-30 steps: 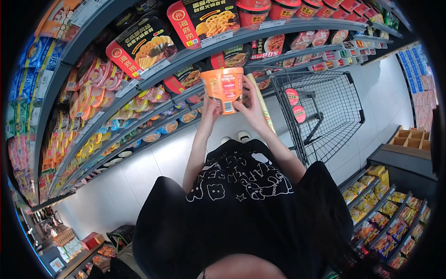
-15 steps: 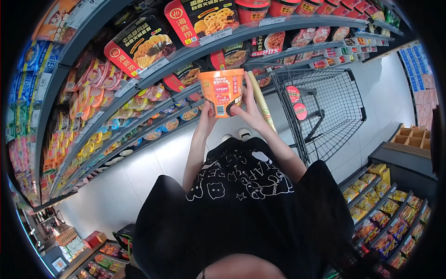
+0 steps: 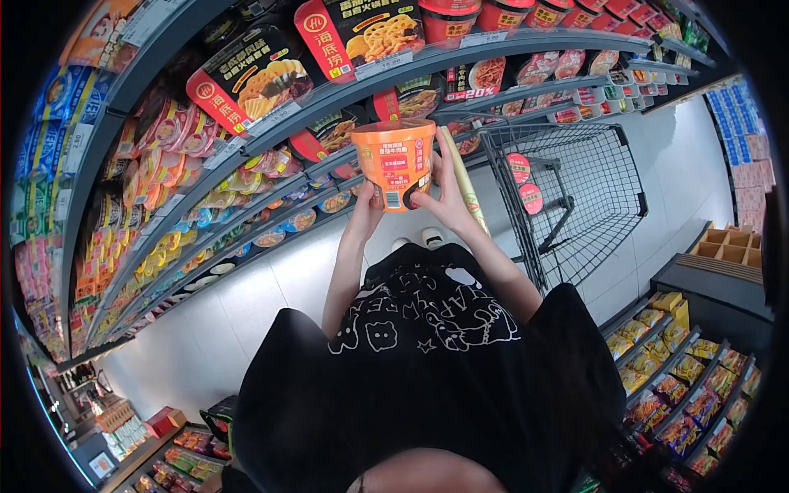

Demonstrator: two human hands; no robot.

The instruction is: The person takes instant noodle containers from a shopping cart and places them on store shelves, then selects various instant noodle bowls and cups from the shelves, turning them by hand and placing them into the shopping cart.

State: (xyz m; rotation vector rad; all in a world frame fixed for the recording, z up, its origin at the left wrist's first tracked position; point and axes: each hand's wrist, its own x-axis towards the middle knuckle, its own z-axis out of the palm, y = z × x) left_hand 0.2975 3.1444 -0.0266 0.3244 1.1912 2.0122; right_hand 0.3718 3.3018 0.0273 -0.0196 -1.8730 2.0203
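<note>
An orange instant-food tub with a round lid is held up before me, its barcode and printed panel facing my eyes. My left hand wraps the tub's lower left side. On the right side, my right hand grips it, with the thumb near the bottom edge and the fingers along the wall. The lid tips slightly toward me, so part of its top shows. Just beyond my right hand is a long pale-yellow strip, whose kind I cannot make out.
A wire shopping cart stands at the right on the tiled floor. Curved shelves hold black boxed meals, red tubs and bagged foods. Snack racks stand at lower right, beside a wooden divided box.
The tub has tilted a little, and more of its lid top shows now. Both hands keep their hold on it, and the cart has stayed in place.
</note>
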